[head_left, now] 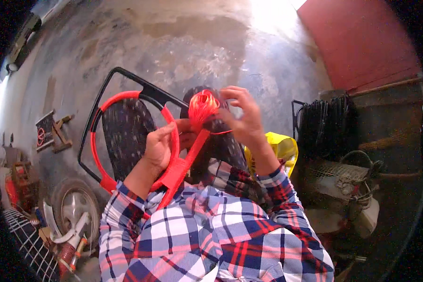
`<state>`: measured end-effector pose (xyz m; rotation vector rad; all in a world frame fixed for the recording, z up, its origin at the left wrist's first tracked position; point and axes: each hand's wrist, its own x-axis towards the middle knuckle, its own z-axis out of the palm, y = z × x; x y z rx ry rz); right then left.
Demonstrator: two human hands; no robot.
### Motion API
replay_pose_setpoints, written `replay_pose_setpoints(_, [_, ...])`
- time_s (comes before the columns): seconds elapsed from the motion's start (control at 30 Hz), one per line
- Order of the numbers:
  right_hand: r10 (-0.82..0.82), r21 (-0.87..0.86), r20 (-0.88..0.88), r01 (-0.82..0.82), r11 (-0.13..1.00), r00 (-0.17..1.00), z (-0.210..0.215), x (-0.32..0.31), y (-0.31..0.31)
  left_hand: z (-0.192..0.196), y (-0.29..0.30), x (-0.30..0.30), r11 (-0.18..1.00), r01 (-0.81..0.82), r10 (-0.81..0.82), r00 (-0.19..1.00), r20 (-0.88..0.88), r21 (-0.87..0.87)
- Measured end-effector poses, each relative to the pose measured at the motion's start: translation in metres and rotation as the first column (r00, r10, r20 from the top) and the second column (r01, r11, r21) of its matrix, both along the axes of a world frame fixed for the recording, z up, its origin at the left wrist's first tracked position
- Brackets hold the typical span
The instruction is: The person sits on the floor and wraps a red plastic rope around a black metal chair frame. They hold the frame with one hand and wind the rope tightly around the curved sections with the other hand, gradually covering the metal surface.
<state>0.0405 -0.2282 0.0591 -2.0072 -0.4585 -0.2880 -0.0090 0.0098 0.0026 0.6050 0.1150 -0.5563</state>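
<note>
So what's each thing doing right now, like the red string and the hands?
Left hand: closed around the red-wrapped hoop.
Right hand: raised, fingers pinching the bundle of red cord.
Bundle of red cord: coiled in loops, held up between the hands.
Black frame: partly wrapped in red, upper part bare.
Red-wrapped hoop: covered in cord, gripped at its right side.
Yellow bag: crumpled, lying by the right forearm.
Wheel: lying flat on the floor.
</note>
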Motion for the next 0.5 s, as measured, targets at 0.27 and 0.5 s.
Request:
replay_pose_setpoints(0.27, [-0.033,-0.111,-0.309,-0.002,0.994,0.95,-0.037,-0.023,-0.022,0.002,0.0,0.0,0.991,0.055,-0.055,0.998,-0.002,-0.126])
replay_pose_setpoints(0.5, [0.034,-0.228,-0.253,-0.094,0.969,0.967,-0.026,-0.026,-0.003,0.008,0.002,-0.001,0.98,0.064,-0.076,0.996,-0.055,-0.187])
